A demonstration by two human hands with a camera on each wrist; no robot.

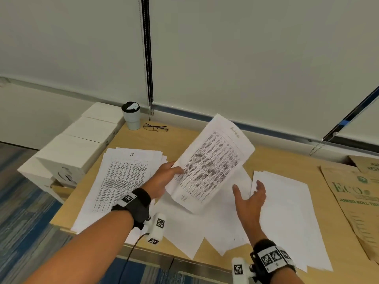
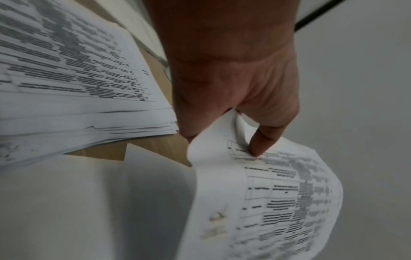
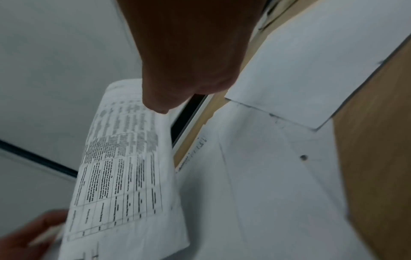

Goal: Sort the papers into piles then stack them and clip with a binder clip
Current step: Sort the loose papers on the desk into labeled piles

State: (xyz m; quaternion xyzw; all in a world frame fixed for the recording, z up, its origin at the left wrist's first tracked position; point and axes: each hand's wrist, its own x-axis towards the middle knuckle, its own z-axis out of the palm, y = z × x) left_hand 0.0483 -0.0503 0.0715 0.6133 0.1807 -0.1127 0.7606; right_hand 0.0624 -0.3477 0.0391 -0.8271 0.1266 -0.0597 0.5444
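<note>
The lidded cup (image 1: 131, 115) stands upper left, contents hidden. My left hand (image 1: 164, 180) pinches the printed sheet (image 1: 209, 165) at centre frame; my right hand (image 1: 249, 198) hovers beside it, fingers spread, empty.

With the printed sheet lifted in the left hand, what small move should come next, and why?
Probably carry the printed sheet leftward and lay it on the printed pile. The left hand pinches its edge in the air, its table layout looks like that pile's top page, and the right hand hovers open, holding nothing, over the blank sheets.
</note>
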